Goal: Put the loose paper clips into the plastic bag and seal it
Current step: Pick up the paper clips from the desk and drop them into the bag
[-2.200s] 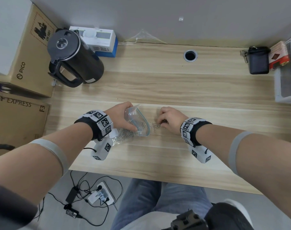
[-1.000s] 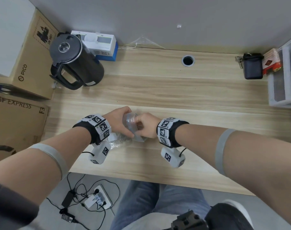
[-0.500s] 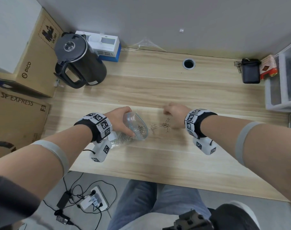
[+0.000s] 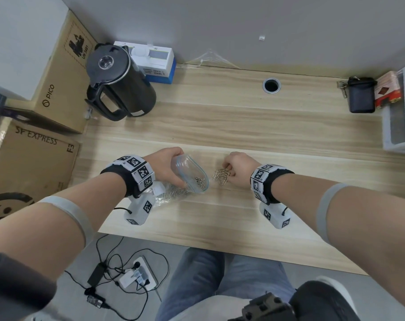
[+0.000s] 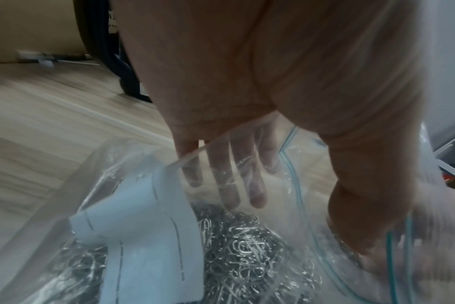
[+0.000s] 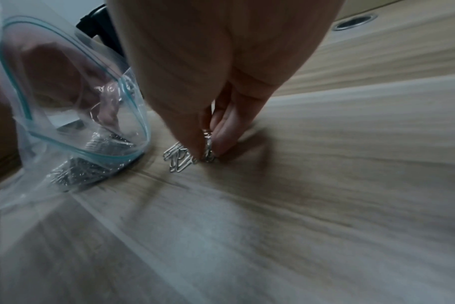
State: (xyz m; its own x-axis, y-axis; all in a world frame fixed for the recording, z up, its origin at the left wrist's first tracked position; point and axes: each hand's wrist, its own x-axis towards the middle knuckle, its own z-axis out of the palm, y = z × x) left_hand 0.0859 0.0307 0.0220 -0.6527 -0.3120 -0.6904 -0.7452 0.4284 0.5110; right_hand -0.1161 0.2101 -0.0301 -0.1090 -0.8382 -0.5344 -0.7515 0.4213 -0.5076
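Right hand had returned from the plastic bag to the worktop; its fingers pinched more paper clips. Left hand gripped the bag's open mouth; loading continued, sealing pending.

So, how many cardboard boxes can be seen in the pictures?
2. One cardboard box marked PICO stands left of the kettle, against the wall. The other, marked SF EXPRESS, is nearer, beside the table's left edge. Others may be out of view.

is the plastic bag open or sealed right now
Open. The left hand holds the plastic bag with its teal-edged mouth gaping in a wide loop towards the loose paper clips; clips show inside.
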